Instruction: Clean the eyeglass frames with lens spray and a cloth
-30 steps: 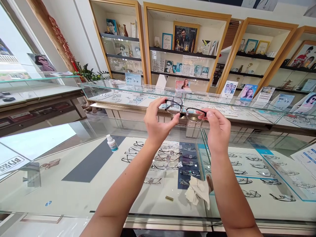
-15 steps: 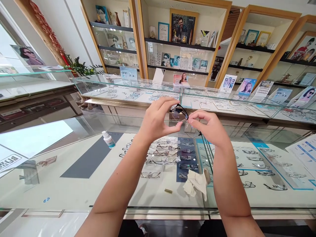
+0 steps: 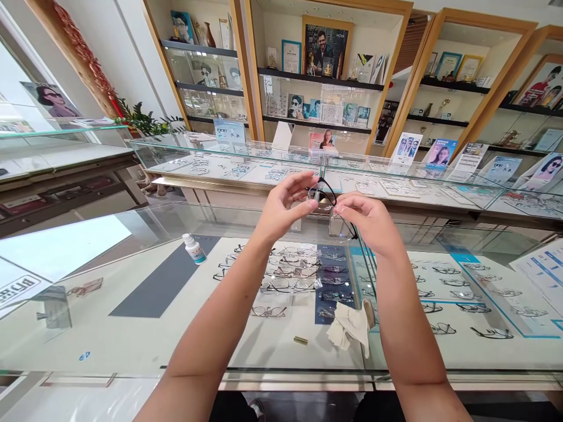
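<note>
A pair of thin-framed eyeglasses [image 3: 341, 227] with black temple arms is held up above the glass counter, near the middle of the view. My right hand [image 3: 367, 221] pinches the frame from the right, thumb and fingers together close to its middle. On the other side, my left hand [image 3: 288, 205] has its thumb and fingers around the left end of the glasses, by a black temple arm; its exact contact is hard to see. Both lenses look clear. Below lies a crumpled cream cloth [image 3: 349, 328], and left of it a small gold-coloured piece [image 3: 301, 340].
Rows of eyeglasses [image 3: 292, 269] are in the glass counter [image 3: 197, 346] under my arms. A white bottle [image 3: 194, 249] stands at the left on the counter. Across the aisle is another display case [image 3: 246, 184], with shelves behind it.
My left thumb has moved up and closer to its fingers at the glasses' left end. The glasses have turned slightly. My right hand has barely moved.
</note>
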`<state>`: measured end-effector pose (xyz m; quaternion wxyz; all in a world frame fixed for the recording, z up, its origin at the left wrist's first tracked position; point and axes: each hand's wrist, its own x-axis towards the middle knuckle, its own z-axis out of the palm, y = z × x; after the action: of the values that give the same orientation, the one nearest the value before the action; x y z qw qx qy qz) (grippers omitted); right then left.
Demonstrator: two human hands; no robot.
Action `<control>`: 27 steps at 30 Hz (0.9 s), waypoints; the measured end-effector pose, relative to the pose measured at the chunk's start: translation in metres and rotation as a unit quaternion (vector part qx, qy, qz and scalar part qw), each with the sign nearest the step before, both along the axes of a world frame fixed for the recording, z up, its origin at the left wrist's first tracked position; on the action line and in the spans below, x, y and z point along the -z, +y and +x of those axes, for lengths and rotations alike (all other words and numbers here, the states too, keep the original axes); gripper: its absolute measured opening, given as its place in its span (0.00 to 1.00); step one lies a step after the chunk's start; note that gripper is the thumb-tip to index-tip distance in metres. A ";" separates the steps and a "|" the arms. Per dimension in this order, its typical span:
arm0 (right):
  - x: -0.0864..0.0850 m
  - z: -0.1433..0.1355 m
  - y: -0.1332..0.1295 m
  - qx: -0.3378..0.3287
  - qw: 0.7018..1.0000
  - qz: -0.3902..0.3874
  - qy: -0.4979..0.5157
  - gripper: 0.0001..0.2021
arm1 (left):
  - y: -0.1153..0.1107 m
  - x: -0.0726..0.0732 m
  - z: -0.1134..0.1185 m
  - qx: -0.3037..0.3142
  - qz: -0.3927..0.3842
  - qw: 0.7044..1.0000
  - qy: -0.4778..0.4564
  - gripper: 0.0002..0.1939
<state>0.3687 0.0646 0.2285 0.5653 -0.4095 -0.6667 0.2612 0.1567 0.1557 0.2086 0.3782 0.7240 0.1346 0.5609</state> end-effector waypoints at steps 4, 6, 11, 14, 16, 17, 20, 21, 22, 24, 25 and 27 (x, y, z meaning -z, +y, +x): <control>0.006 -0.001 0.008 0.031 1.000 0.004 -0.003 0.07 | 0.004 -0.001 0.003 0.056 -0.111 0.992 -0.027 0.34; 0.010 -0.001 0.013 0.040 0.999 -0.007 0.002 0.07 | 0.001 -0.004 0.004 0.082 -0.154 0.984 -0.030 0.35; 0.016 -0.006 0.018 0.028 0.997 -0.060 0.030 0.09 | -0.007 -0.009 0.003 0.129 -0.213 0.968 -0.028 0.35; 0.016 -0.008 0.018 0.035 0.997 -0.061 0.042 0.09 | -0.007 -0.008 0.006 0.118 -0.204 0.972 -0.020 0.32; 0.016 -0.008 0.019 0.049 0.996 -0.049 0.048 0.09 | -0.009 -0.005 0.012 0.058 -0.190 0.979 -0.043 0.28; 0.016 -0.008 0.019 0.062 0.996 -0.042 0.046 0.09 | -0.011 -0.003 0.016 0.000 -0.180 0.981 -0.068 0.24; 0.017 -0.010 0.018 0.129 0.992 0.003 0.016 0.10 | -0.024 0.005 0.032 -0.177 -0.132 0.968 -0.120 0.15; 0.017 -0.013 0.017 0.157 0.987 0.029 -0.004 0.09 | -0.029 0.007 0.036 -0.195 -0.123 0.967 -0.110 0.14; 0.017 -0.016 0.015 0.183 0.981 0.057 -0.027 0.09 | -0.034 0.008 0.040 -0.189 -0.122 0.970 -0.089 0.14; 0.018 -0.023 0.012 0.219 0.967 0.107 -0.075 0.08 | -0.041 0.009 0.044 -0.144 -0.143 0.978 -0.053 0.16; 0.018 -0.027 0.011 0.226 0.961 0.124 -0.097 0.08 | -0.042 0.009 0.044 -0.127 -0.155 0.978 -0.047 0.17; 0.018 -0.034 0.006 0.229 0.954 0.136 -0.135 0.08 | -0.042 0.009 0.042 -0.118 -0.172 0.977 -0.049 0.17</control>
<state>0.3350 0.0710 0.2108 0.5647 -0.5019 -0.6546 -0.0261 0.1988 0.1140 0.2000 0.4339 0.5988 0.2950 0.6052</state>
